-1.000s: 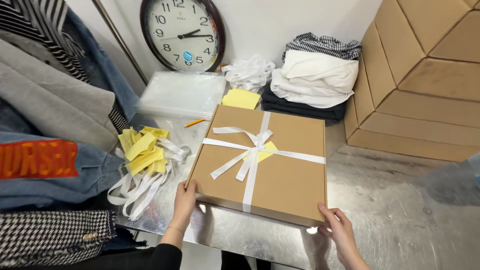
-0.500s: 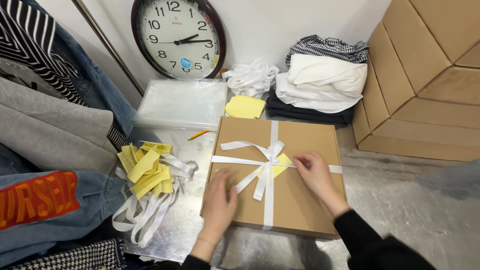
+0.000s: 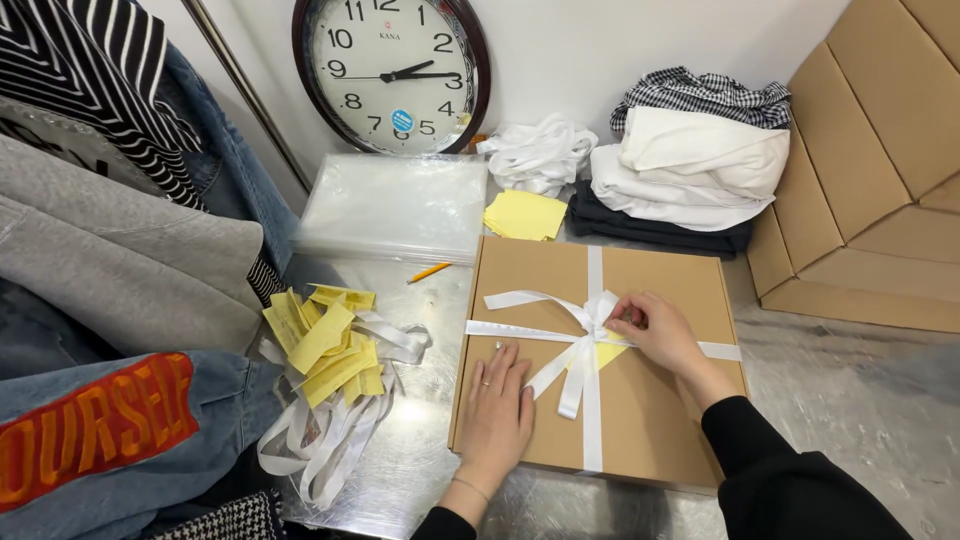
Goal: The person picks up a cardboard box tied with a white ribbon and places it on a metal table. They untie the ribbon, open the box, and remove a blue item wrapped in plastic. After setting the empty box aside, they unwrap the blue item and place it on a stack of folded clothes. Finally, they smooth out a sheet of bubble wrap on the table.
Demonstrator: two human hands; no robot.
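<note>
Now my right hand (image 3: 655, 335) has moved up to pinch the white ribbon bow (image 3: 585, 330) atop the cardboard box (image 3: 650, 430) on the table; my left hand (image 3: 497, 410) lies flat, fingers spread, on the lid.

Both hands (image 3: 497, 410) (image 3: 655, 332) on ribbon-tied cardboard box (image 3: 660, 420), right at bow (image 3: 590, 325).

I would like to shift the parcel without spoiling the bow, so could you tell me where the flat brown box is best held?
Probably by its two short side edges, one hand from each side. The brown box lies flat and wide on the metal table, and the white ribbon crosses its lid with the bow near the middle. The left hand already rests near the left edge; the right hand is at the bow.
</note>
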